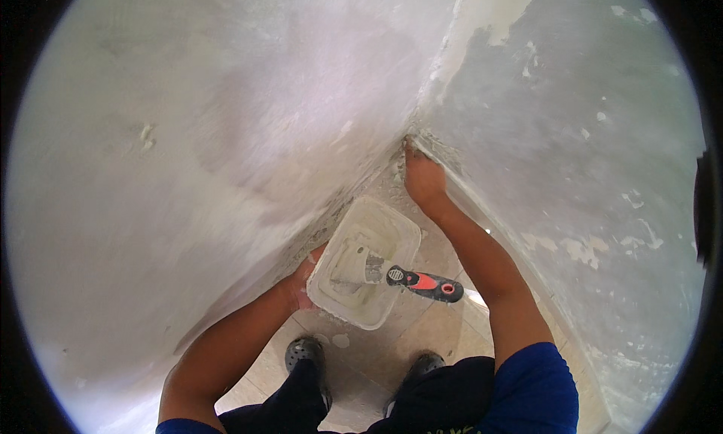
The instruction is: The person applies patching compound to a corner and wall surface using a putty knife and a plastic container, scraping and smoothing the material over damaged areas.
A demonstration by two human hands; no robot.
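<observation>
My left hand grips the left side of a pale rectangular plastic tub, its fingers partly hidden behind the wall of the tub. Wet, cream-coloured putty coats the inside of the tub. A putty knife lies across it, blade in the putty, its black and red handle jutting out over the right rim; neither hand touches it. Beyond the tub, my right hand reaches low into the corner where two walls meet. Its fingers are closed and pressed at the corner; whatever they hold is hidden.
A smooth whitish wall rises on the left. The greyer right wall bears scattered pale putty patches, and a putty strip runs up the corner. Below are beige floor tiles with putty spots and my grey clogs.
</observation>
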